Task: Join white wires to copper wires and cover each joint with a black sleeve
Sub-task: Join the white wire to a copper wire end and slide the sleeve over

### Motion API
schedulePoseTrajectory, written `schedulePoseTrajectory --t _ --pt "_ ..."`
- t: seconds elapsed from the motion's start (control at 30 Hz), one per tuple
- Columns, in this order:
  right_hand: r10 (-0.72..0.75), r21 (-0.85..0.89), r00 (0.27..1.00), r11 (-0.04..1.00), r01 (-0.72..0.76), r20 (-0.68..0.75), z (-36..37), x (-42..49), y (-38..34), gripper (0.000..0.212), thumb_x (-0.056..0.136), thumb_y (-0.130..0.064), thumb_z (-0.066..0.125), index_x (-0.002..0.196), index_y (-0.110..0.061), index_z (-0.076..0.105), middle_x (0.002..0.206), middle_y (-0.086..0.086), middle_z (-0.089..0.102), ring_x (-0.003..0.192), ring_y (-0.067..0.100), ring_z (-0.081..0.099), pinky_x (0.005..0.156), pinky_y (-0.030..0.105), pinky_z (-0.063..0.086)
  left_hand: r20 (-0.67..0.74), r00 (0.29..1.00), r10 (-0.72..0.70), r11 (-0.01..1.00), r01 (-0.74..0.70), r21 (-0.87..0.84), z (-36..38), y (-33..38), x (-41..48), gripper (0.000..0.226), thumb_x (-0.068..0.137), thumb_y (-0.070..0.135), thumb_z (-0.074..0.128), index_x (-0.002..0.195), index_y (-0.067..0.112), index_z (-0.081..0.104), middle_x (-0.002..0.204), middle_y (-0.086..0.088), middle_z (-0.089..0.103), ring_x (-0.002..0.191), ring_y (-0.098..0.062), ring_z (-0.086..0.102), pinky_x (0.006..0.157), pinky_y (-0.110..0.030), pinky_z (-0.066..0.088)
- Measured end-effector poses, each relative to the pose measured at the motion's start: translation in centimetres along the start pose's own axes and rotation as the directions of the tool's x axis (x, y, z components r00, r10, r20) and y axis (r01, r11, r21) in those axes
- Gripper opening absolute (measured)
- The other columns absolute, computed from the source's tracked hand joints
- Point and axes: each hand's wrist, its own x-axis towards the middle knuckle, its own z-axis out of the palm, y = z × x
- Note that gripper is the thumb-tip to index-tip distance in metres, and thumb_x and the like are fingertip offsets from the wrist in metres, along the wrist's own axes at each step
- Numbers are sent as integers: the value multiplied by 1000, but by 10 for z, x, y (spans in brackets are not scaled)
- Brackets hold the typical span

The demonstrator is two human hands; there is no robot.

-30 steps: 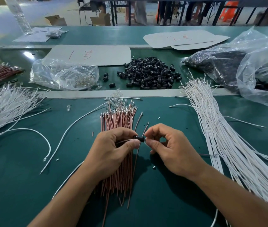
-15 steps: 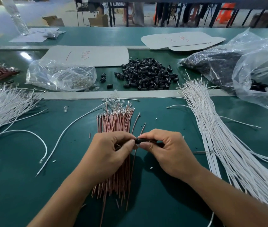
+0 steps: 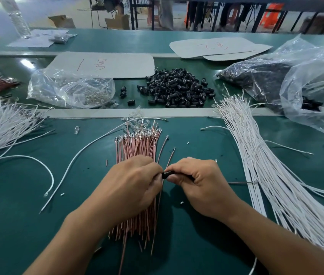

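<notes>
1. My right hand (image 3: 202, 185) pinches the black sleeve (image 3: 167, 174) between thumb and forefinger. The sleeve is held level, just above the green table (image 3: 38, 235).
2. My left hand (image 3: 129, 187) is curled, its fingertips pinching at the sleeve's left end (any wire between them is hidden, so I cannot tell).
3. The copper wires (image 3: 139, 145) lie bundled under my left hand, running away from me.
4. The white wires (image 3: 266, 175) lie in a long bundle to the right, apart from both hands.
5. A pile of loose sleeves (image 3: 177, 90) sits beyond the pale strip.
</notes>
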Motion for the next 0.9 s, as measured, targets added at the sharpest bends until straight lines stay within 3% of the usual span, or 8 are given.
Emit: schedulePoseTrajectory --t 0.17,0.27,0.4,0.47,0.53,0.67,0.8,0.9 --pt "14 74 993 997 -23 117 -2 -1 -1 10 90 -11 69 95 -9 77 82 -2 71 77 15 64 74 34 52 32 994 103 994 -104 30 0 -4 0 24 89 22 47 75 9 60 72 2 53 68 -16 46 62 -29 41" --pt "15 132 985 990 -38 172 -4 0 -1 9 89 -7 69 94 -3 76 80 3 69 76 19 63 73 36 51 -14 996 92 995 -93 -26 4 -2 0 18 81 17 52 65 9 54 65 2 49 62 -14 40 60 -22 32" --pt "-6 216 977 975 -41 213 -5 -4 -4 7 88 -2 70 89 -6 75 80 1 69 75 12 61 73 22 48 -163 987 -2 994 -16 -107 3 -8 -1 19 77 17 50 60 9 54 61 3 50 56 -15 44 53 -27 38" --pt "34 282 988 956 -77 154 -5 -6 -4 12 89 -6 70 88 -16 76 80 -7 70 76 7 63 76 18 47 -248 961 -122 980 77 -183 -2 -17 -3 23 81 22 47 62 11 56 62 6 53 55 -13 49 52 -29 42" --pt "121 361 987 920 -153 109 -6 -4 -4 17 90 -14 67 87 -29 73 79 -12 71 77 4 64 77 17 47 -279 946 -166 953 81 -292 -5 -20 -7 24 85 23 45 64 14 51 60 11 49 53 -7 46 50 -23 39" --pt "168 345 978 917 -200 121 -7 0 -3 22 96 -22 62 79 -31 72 79 -6 71 74 17 60 70 28 45 -254 963 -90 948 5 -318 -4 -11 -6 30 95 26 47 68 16 52 62 9 48 56 -8 47 54 -24 38" --pt "162 359 977 911 -202 137 -8 1 -3 20 97 -20 60 85 -31 72 80 -14 70 74 1 58 73 16 42 -211 975 -70 925 -16 -379 2 -10 -5 17 92 21 58 92 11 71 80 4 67 73 -16 63 65 -33 51" --pt "151 325 978 926 -192 147 -7 0 -1 17 98 -24 60 86 -31 71 83 -7 71 79 18 64 77 34 50 -113 985 -133 830 48 -556 3 -12 -7 11 89 13 67 96 17 76 80 4 70 70 -14 65 63 -26 51"
